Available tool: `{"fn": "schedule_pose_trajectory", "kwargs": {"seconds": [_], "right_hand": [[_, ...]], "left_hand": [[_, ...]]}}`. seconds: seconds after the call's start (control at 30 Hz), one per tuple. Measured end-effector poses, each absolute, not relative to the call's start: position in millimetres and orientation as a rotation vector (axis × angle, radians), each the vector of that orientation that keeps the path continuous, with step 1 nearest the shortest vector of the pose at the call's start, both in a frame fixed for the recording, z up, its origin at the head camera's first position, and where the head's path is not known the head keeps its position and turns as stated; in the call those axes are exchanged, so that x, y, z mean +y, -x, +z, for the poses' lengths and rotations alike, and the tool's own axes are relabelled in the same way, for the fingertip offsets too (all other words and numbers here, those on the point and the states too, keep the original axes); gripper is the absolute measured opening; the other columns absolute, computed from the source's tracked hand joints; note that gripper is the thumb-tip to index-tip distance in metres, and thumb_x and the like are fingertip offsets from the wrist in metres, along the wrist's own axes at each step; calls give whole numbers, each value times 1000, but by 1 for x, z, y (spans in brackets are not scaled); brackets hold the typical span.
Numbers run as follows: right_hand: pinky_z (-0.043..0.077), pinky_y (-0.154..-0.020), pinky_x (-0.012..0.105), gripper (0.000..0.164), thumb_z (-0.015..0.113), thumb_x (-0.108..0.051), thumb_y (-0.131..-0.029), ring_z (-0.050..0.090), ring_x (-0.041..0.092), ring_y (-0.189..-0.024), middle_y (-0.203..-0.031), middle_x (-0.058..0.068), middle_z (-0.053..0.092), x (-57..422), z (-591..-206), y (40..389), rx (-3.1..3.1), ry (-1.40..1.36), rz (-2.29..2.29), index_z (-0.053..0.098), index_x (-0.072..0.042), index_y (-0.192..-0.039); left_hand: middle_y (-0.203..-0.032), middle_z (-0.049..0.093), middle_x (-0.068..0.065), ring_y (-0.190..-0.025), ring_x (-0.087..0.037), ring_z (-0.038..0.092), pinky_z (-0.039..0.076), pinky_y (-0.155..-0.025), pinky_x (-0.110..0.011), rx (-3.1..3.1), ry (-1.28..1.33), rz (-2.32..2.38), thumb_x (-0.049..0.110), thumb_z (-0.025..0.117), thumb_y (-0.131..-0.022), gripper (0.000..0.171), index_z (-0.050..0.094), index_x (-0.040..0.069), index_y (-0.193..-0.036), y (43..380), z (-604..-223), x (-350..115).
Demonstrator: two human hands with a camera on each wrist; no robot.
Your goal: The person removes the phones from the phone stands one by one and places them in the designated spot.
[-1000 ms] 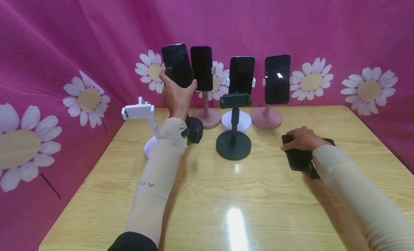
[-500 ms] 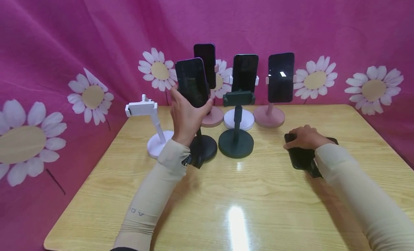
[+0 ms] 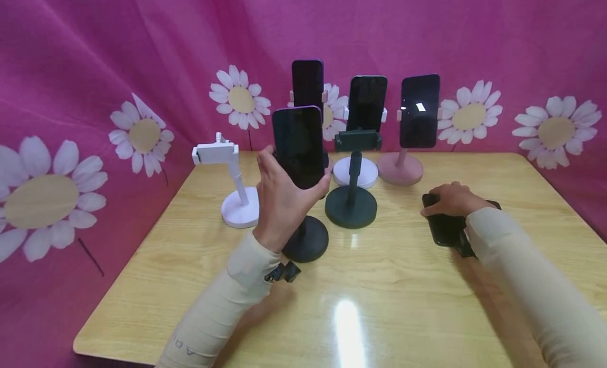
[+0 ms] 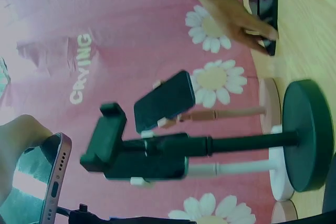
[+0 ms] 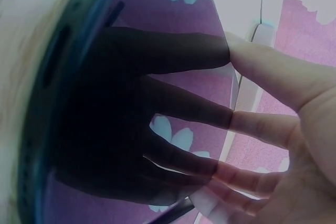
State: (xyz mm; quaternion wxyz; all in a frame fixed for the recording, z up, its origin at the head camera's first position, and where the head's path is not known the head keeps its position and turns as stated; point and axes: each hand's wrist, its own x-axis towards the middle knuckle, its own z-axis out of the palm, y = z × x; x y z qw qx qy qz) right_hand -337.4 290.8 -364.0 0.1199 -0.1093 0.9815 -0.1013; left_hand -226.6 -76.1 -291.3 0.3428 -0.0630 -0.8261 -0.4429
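Above black base (image 3: 309, 242): purple-edged dark phone (image 3: 300, 144), left fingers (image 3: 267, 161) grasping it; right fingers (image 5: 265, 128) touching flat phone (image 3: 444, 231).

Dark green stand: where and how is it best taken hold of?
Probably its slim stem, from the near right: it rises upright between round base and empty clamp, while the left hand, gripping a phone, crowds its left and a white stand is behind.

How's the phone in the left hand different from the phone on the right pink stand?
The left hand grips the held phone; the pink stand holds the other phone.
The held phone is closer; the other phone is back near the curtain.
In the head view, both are roughly upright with dark screens.
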Motion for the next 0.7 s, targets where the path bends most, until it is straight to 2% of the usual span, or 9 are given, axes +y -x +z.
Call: {"fn": "schedule_pose_trajectory", "kwargs": {"seconds": [0.27,0.53,0.7], "right_hand": [[43,-77,57,80,71,-49,-81,42,48,-99,-110,33,51,290,-363,338,2865,326,-279,48,10,-131],[42,-74,53,78,70,-47,-82,43,46,-95,-105,32,53,290,-363,337,2875,332,-281,49,10,-130],[41,-79,59,79,69,-46,-83,42,50,-100,-112,35,50,288,-363,333,2891,345,-293,46,12,-132]], "left_hand": [[-125,47,-4,-106,-16,60,53,-85,-34,-2152,144,-1188,47,80,-72,85,29,15,-132,208,-293,-65],[-123,45,-7,-102,-21,62,55,-83,-35,-2185,121,-1144,48,80,-72,86,30,12,-131,205,-294,-57],[-122,45,-8,-99,-21,59,54,-86,-37,-2239,123,-1096,54,77,-72,89,30,11,-133,203,-294,-60]]}}
